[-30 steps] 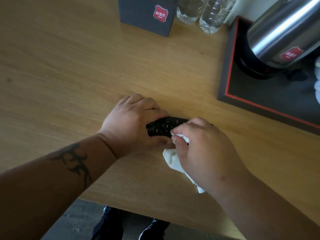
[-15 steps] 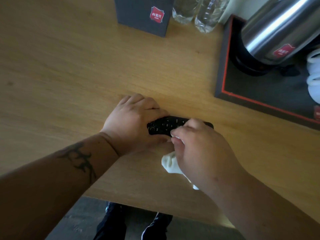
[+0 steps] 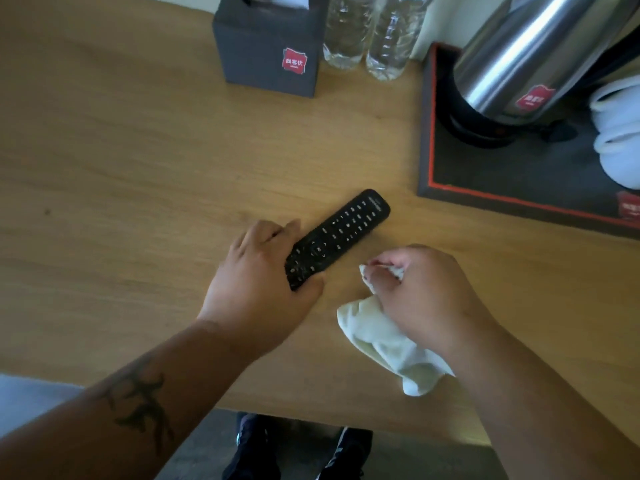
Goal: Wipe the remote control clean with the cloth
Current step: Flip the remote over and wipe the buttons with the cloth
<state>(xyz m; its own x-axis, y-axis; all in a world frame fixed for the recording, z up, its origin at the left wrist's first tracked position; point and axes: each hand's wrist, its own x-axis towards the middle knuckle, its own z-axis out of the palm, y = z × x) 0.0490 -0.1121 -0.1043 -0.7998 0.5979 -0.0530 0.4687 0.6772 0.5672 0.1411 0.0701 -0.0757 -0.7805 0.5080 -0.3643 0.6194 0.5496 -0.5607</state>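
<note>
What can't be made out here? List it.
- Near end of the remote control: covered by the left hand, head view.
- Part of the cloth: bunched inside the right hand.
- Button labels: too small, blurred.
- Kettle top: cut off by the upper edge.

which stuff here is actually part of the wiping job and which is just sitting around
Job: remote control, held by left hand; cloth, in right hand.

Lying about: tissue box, two water bottles, kettle, black tray, white cups.
</note>
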